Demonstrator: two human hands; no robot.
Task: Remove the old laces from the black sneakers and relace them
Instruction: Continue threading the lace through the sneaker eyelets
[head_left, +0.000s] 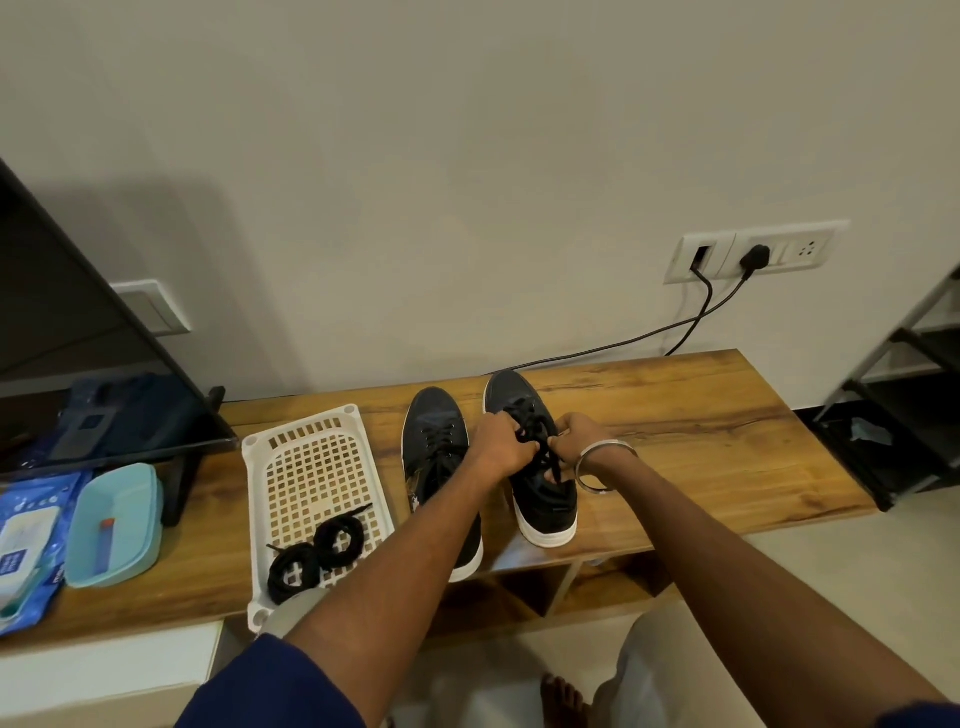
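Two black sneakers with white soles stand side by side on the wooden bench, toes toward the wall. The left sneaker (435, 441) is laced and partly hidden by my left forearm. Over the right sneaker (540, 499) both hands work the black lace (537, 439). My left hand (500, 441) pinches the lace from the left. From the other side my right hand (582, 434), a metal bangle on its wrist, pinches the same lace. Two coiled black laces (317, 553) lie in the white basket.
The white plastic basket (311, 467) sits left of the shoes. Further left are a light blue tub (117, 525), a wipes pack (26, 540) and a TV stand (182, 467). Cables (623, 343) run from wall sockets behind the bench (701, 415). A dark rack (904, 405) stands at right.
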